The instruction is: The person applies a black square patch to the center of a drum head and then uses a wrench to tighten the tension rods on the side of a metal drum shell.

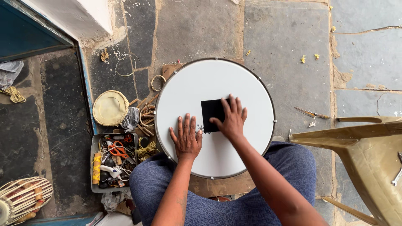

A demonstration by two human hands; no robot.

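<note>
Across the seated person's lap lies one round white drumhead (234, 155), face up. One black square patch (212, 113) sits near its centre, edges roughly square to the viewer. Left hand (186, 138) lies flat, fingers spread; right hand (231, 119) presses open-palmed on the patch. One tray of tools (112, 161) rests alongside on the floor.
</note>
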